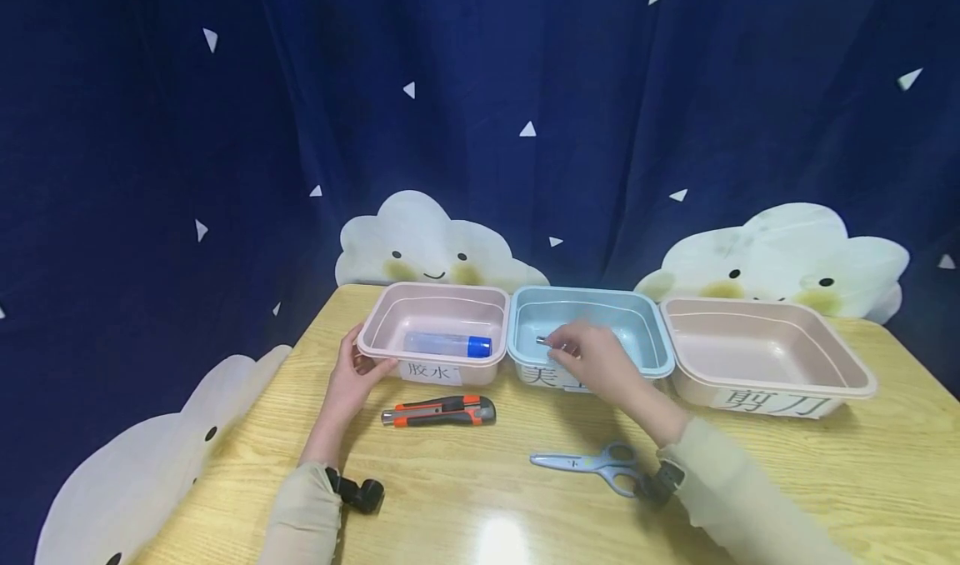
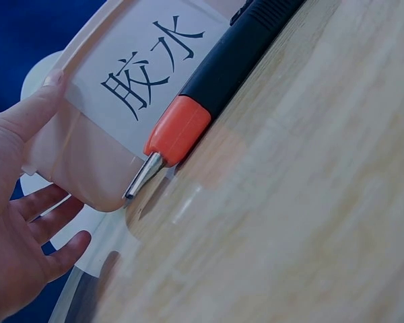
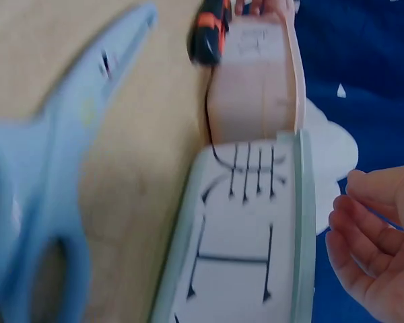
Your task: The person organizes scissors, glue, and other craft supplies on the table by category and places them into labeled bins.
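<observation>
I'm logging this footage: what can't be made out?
Silver thing, head view: too small to identify; the right hand hides what's beside it.
Blue bin label, head view: right end hidden by that hand.
Knife, left wrist view: far end cut off by top edge.
Scissors, right wrist view: blurred, handles cut off by left and bottom edges.

Light-blue bin point(image 1: 581, 307) (navy curtain point(image 1: 465, 32), white-triangled)

Desk point(image 1: 435, 490): wood-grained, glossy, throwing a bright reflection. Pink bin point(image 1: 480, 373), blue bin point(image 1: 654, 373) and beige bin point(image 1: 688, 388): smooth plastic, slight sheen. Small tip point(image 1: 541, 340) inside the blue bin: silvery, metallic-looking. Labels point(image 1: 430, 372): paper. Utility knife point(image 1: 442, 411): plastic body, shiny metal nose. Scissors point(image 1: 577, 462): smooth plastic. Tube point(image 1: 431, 344): translucent plastic. Curtain point(image 1: 465, 140) and sleeves point(image 1: 303, 511): matt cloth.
</observation>
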`<state>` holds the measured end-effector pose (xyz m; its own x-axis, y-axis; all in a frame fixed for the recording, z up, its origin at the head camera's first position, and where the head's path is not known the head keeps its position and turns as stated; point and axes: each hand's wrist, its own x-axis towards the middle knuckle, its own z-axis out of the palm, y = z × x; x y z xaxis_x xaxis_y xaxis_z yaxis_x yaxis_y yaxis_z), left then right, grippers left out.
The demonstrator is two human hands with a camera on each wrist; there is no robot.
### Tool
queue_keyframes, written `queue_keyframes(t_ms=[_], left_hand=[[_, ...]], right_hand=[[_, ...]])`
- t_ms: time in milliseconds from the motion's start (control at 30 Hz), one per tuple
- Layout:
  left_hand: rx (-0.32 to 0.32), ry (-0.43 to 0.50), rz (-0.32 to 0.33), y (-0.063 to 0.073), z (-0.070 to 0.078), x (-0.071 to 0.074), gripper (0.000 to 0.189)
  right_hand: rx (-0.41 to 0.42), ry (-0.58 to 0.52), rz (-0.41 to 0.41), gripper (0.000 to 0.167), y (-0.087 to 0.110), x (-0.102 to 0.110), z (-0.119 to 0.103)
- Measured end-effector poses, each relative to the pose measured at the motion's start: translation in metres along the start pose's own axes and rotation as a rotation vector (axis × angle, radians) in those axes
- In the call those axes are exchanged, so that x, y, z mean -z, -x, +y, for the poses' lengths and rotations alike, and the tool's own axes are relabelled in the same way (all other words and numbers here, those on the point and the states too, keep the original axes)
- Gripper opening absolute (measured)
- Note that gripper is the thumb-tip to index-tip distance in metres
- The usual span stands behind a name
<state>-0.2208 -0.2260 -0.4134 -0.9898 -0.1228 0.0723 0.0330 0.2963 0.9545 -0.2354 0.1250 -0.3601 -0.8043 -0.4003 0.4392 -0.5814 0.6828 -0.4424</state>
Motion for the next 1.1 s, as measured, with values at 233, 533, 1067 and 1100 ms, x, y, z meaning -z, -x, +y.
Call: queue_keyframes(t_ms=[233, 533, 1067, 1100], left_hand=[[-0.039, -0.034, 0.027, -0.009, -0.019, 0.0, 0.087], [-0.025, -0.041, 0.033, -0.01, -0.021, 0.001, 0.086], [-0.033, -0.035, 0.031, -0.01, -0.02, 0.0, 0.086], [-0.033, -0.036, 0.032, -0.01, -0.02, 0.0, 0.086]], right_hand=[[0.016, -0.055, -0.064, 0.009, 0.011, -0.017, -0.019], [-0.036, -0.113, -0.161, 0.023, 0.018, -0.049, -0.031], [-0.004, -0.061, -0.29, 0.042, 0.009, -0.094, -0.048], [-0.004, -0.05, -0.293, 0.043, 0.008, -0.096, -0.048]])
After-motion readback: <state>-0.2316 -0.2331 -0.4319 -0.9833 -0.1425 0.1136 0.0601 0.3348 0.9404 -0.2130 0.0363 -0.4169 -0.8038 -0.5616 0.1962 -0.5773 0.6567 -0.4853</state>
